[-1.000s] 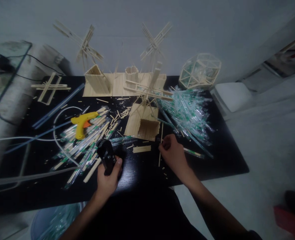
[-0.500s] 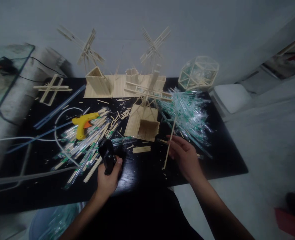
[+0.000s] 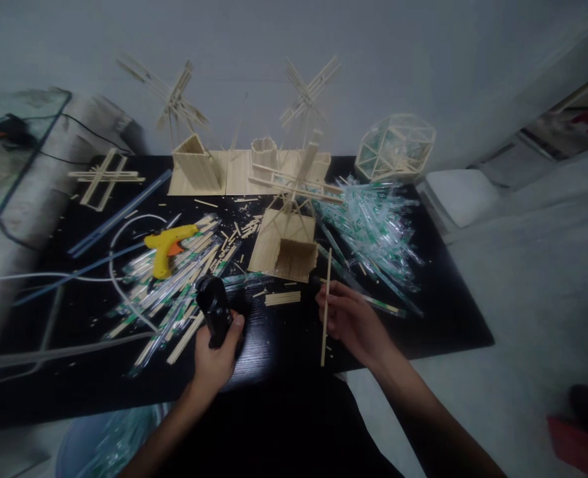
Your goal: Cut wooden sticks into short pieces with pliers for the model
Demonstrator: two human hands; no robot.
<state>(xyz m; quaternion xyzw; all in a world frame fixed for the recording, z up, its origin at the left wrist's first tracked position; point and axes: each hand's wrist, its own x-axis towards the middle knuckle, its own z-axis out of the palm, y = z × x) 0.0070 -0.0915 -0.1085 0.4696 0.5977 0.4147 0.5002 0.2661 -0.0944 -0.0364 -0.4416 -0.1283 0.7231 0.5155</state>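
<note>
My left hand (image 3: 215,358) is closed around a black hand tool (image 3: 214,307) whose exact kind is too dark to make out. Between the fingers of my right hand (image 3: 351,317) a thin wooden stick (image 3: 325,318), like a chopstick, stands nearly upright. Just beyond both hands is a windmill-like model (image 3: 268,247) of sticks, with an open box at its near side. A short row of cut sticks (image 3: 282,299) lies between my hands. To the left, a yellow glue gun (image 3: 167,245) rests on wrapped chopsticks (image 3: 174,318).
More stick models (image 3: 198,166) line the back of the black table (image 3: 274,352). At right are a heap of plastic wrappers (image 3: 373,219) and a faceted stick frame (image 3: 398,146). A white cable (image 3: 114,265) loops at left. A bin (image 3: 74,448) stands below.
My right hand has moved slightly left and nearer to me. The stick in it has turned more upright. My left hand and the black tool have stayed in place.
</note>
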